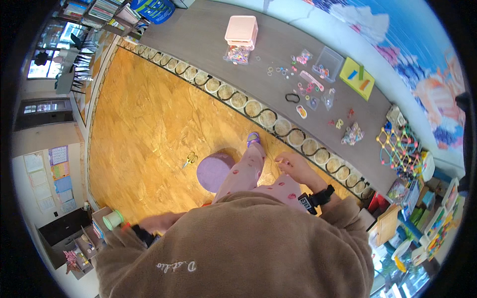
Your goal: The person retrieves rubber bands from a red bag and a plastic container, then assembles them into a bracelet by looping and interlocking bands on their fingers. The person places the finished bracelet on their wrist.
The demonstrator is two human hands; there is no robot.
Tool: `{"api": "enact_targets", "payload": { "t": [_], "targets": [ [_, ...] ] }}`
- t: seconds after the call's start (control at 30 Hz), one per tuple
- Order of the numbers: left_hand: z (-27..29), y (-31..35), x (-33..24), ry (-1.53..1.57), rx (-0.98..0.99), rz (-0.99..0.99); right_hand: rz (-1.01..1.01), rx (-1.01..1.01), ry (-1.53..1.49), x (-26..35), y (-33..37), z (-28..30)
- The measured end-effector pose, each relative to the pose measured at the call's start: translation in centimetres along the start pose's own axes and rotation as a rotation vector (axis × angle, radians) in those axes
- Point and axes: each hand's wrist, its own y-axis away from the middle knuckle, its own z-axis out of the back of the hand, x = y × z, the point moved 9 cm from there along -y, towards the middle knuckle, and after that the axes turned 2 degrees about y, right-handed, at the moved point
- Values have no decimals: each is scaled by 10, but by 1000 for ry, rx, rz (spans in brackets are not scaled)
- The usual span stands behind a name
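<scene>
Right hand (294, 167) loosely curled near the bench (198, 31), left hand (161, 222) blurred, can't tell what either grips; purple stool (215, 174) on floor (144, 109) beside legs (248, 170), bench carrying clear tray (331, 57) with small coloured pieces (324, 72) inside, closed pink box (241, 30), clear bag (237, 55) of colourful bits (239, 52).

Head-worn fisheye view, aimed steeply down
The round purple stool (215, 172) is viewed from above; nearer than it, the wearer's brown top (236, 243) is caught at close range; beyond and right of it, the grey surface (263, 89) is taken in; straight edges are bent toward the dark rim.
</scene>
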Motion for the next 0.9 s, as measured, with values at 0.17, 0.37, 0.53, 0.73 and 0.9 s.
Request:
{"api": "enact_targets", "payload": {
  "t": [0.17,0.37,0.53,0.73,0.9],
  "targets": [
    [138,-34,-100,-396,-130,3,-17,-92,-152,-8,-45,19],
    [242,-150,-188,-501,-406,-129,-158,-92,-202,-47,-81,35],
    [270,-217,-182,-694,-436,-283,-287,-144,-305,-79,-89,43],
    [302,-270,-107,-919,-180,-134,-319,-223,-430,-100,-109,10],
    [371,-275,-103,-1193,-79,-183,-418,-182,-218,-118,-166,-90]
  ]
}}
